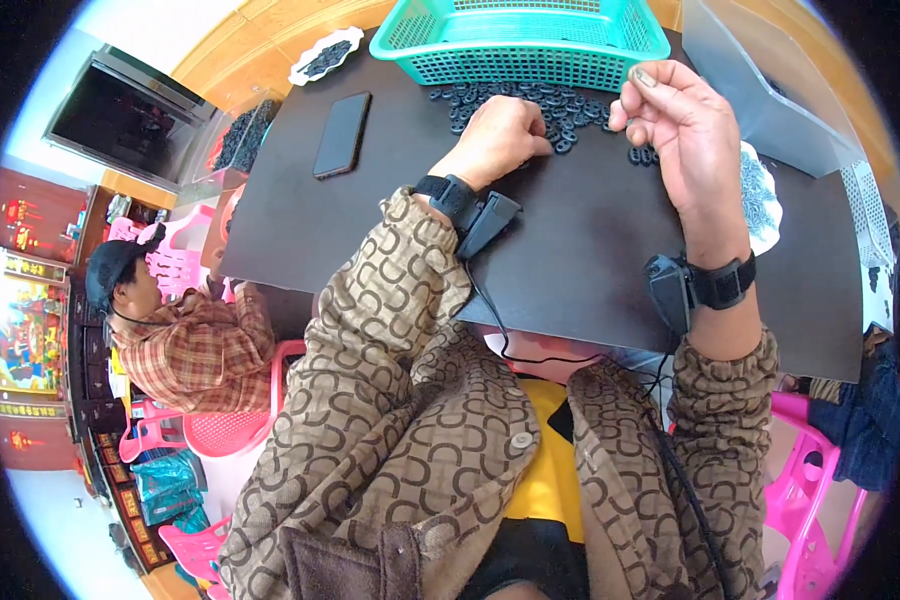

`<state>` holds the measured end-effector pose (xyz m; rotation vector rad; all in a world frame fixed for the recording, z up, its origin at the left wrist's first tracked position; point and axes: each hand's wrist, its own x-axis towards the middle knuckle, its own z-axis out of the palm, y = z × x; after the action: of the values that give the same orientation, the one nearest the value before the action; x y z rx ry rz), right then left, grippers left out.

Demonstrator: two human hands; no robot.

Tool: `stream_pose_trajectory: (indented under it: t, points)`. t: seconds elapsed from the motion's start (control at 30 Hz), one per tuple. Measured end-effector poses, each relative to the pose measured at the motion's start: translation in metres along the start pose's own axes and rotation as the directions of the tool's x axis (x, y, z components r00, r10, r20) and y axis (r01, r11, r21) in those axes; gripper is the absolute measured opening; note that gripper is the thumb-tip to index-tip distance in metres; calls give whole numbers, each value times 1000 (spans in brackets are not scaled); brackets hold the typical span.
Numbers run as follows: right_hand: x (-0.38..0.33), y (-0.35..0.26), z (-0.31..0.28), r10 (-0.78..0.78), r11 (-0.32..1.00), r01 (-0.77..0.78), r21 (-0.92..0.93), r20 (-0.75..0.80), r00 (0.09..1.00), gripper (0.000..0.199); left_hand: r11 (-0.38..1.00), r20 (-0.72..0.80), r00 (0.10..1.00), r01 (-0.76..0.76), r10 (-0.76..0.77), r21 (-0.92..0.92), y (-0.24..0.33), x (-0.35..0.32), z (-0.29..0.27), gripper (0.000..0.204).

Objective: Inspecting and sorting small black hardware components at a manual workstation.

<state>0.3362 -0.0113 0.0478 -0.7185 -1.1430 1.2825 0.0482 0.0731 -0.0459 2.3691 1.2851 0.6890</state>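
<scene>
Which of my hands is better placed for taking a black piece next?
Probably your left hand: it is palm down at the near edge of the pile of black pieces. Your right hand appears raised at the pile's right end, fingers curled; I cannot tell whether it holds anything.

2 forearms (375, 290) extended toward turquoise plastic basket (520, 66). Left hand (498, 138): palm down, fingers curled, before it. Right hand (682, 118): palm turned up, thumb and fingers bunched, by its right corner.

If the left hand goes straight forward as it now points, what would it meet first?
The left hand would likely meet the small black pieces first; its height above them is unclear.
</scene>
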Motion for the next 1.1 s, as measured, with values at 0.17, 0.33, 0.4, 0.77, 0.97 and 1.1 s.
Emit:
stream_pose_trajectory:
  t: [0.17, 0.33, 0.4, 0.77, 0.97, 1.1]
  points:
    - [1, -1, 6, 4, 1000, -4, 5, 1, 1000, 18, 1000, 18, 1000, 4, -3, -31, -2, -2, -7, 36]
    - [0, -2, 10, 4, 1000, -3, -7, 22, 1000, 19, 996, 30, 999, 27, -24, -90, -11, -4, -6, 32]
    - [0, -1, 11, 7, 1000, -7, -6, 23, 1000, 18, 997, 32, 999, 35, -33, -74, -12, -5, -6, 31]
    - [-1, 2, 11, 20, 1000, -20, -11, 12, 1000, 18, 997, -64, 996, 64, -66, -45, -4, -10, -11, 21]
    - [7, 15, 11, 27, 999, -26, -44, 19, 999, 16, 203, 175, 933, 246, -314, -948, 9, -9, -28, 12]
    - [12, 41, 18, 68, 974, -60, -218, 29, 997, 11, -238, 250, 967, 233, -46, -943, 11, -17, -29, 20]
